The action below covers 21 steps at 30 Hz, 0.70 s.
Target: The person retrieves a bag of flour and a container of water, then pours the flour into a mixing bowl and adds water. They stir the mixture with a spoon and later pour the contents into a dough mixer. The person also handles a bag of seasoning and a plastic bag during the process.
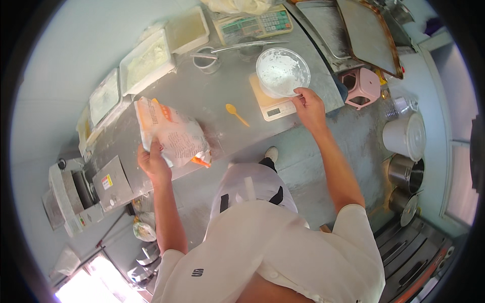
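My left hand (154,161) grips the edge of a white and orange plastic bag (176,132) that bears print, over the front of the steel worktable (212,94). My right hand (308,108) pinches the near rim of a clear plastic bowl (282,72) with white powder in it. Under the bowl is a small kitchen scale (269,110) with a lit display. A yellow plastic spoon (237,114) lies on the steel between the bag and the scale.
White tubs of powder (147,64) line the wall side. Farther back stand a metal cup (207,62) and a larger digital scale (254,24). A dough-sheeting machine (75,193) is at left. Baking trays (367,36), a pink stool (362,87) and a white bucket (403,136) are at right.
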Motion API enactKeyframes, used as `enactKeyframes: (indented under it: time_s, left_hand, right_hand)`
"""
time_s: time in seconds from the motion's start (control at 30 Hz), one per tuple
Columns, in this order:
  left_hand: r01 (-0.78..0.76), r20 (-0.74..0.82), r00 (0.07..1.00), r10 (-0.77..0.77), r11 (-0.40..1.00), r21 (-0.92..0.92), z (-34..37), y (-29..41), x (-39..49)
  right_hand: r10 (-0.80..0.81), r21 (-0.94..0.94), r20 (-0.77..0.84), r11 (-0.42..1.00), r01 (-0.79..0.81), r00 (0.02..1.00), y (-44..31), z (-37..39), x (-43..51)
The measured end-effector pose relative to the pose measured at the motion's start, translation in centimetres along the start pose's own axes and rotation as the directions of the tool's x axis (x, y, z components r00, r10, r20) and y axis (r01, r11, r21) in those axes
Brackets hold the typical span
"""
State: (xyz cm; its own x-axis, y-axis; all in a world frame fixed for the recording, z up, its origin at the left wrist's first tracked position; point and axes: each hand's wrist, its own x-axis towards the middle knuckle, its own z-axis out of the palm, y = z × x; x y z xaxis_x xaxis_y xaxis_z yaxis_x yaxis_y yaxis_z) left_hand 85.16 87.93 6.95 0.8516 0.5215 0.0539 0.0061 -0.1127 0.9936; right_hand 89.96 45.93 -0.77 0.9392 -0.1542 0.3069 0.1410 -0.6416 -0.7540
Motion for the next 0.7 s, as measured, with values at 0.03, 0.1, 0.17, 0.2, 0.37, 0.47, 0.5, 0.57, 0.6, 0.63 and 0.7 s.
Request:
enactKeyframes:
  time_s: [0.03, 0.1, 0.17, 0.2, 0.37, 0.47, 0.5, 0.57, 0.6, 0.63, 0.7]
  left_hand:
    - [-0.025, 0.014, 1.0, 0.025, 1.0, -0.007, 0.7, 0.0, -0.4]
    - [0.001, 0.011, 1.0, -0.002, 0.996, 0.086, 2.0, 0.3, -1.4]
    - [-0.012, 0.033, 0.999, 0.006, 0.984, 0.178, 3.4, 0.7, -2.2]
    - [-0.016, 0.027, 1.0, 0.012, 0.981, 0.192, 3.9, 0.8, -2.7]
    - [0.008, 0.057, 0.998, -0.019, 0.983, 0.181, 5.9, 1.3, -4.3]
    - [0.229, 0.154, 0.961, -0.231, 0.973, 0.028, 6.4, 1.2, -5.0]
    - [0.277, 0.19, 0.945, -0.265, 0.96, -0.038, 6.7, 1.1, -5.1]
    - [0.316, 0.238, 0.925, -0.297, 0.948, -0.043, 7.1, 1.0, -5.4]
    - [0.309, 0.29, 0.916, -0.277, 0.948, -0.07, 7.9, 1.0, -5.0]
    - [0.325, 0.25, 0.918, -0.306, 0.945, -0.037, 8.3, 1.2, -5.0]
    - [0.271, 0.232, 0.939, -0.253, 0.961, -0.049, 9.4, 1.9, -4.5]
  right_hand:
    - [0.014, -0.04, 0.03, 0.999, -0.013, 0.999, 0.6, 0.3, 0.4]
    - [0.012, -0.094, 0.087, 0.996, -0.003, 0.996, 2.0, 0.5, 1.0]
    - [0.05, -0.099, 0.136, 0.994, -0.036, 0.989, 3.5, 0.2, 1.8]
    - [0.064, -0.09, 0.146, 0.995, -0.051, 0.987, 4.1, 0.1, 1.8]
    - [0.0, -0.203, 0.226, 0.978, 0.047, 0.974, 5.6, -0.9, 2.5]
    - [0.047, -0.22, 0.184, 0.976, -0.005, 0.982, 5.2, -2.3, 2.2]
    - [0.101, -0.216, 0.176, 0.974, -0.062, 0.979, 5.0, -3.0, 2.1]
    - [0.155, -0.168, 0.171, 0.978, -0.126, 0.973, 4.3, -3.8, 1.5]
    - [0.163, -0.125, 0.178, 0.982, -0.142, 0.97, 4.0, -4.0, 1.5]
    - [0.201, -0.078, 0.176, 0.979, -0.189, 0.964, 3.5, -4.1, 0.8]
    - [0.285, -0.158, 0.339, 0.957, -0.244, 0.897, 2.2, -2.8, -1.0]
